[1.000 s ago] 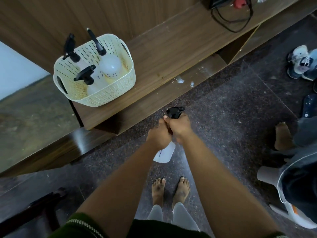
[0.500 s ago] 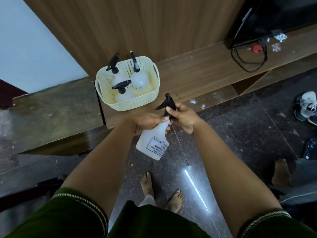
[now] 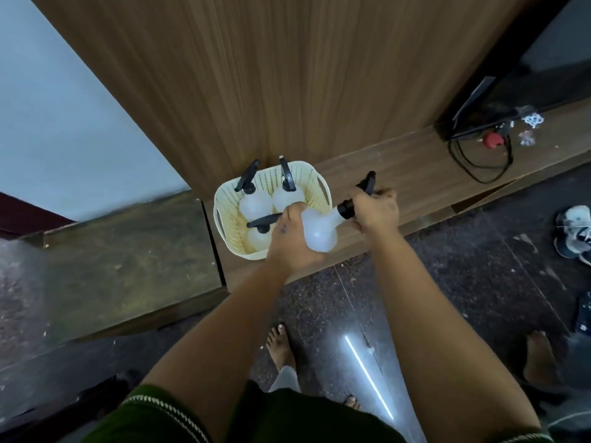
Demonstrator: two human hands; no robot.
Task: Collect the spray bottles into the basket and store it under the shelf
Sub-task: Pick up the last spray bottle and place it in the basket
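left hand (image 3: pixel 289 239) gripped bottle (image 3: pixel 319 227) body, tilted over basket's near right rim | right hand (image 3: pixel 374 210) fingers curled round its black neck | basket (image 3: pixel 323 186) sat on shelf (image 3: pixel 412 174), three bottles inside

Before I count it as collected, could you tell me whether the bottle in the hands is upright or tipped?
Tipped: the held bottle lies slanted, nozzle up-right, over the basket rim.

No readable text anywhere; held translucent white plastic spray bottle (image 3: pixel 318 231) shows blank side, any label hidden.
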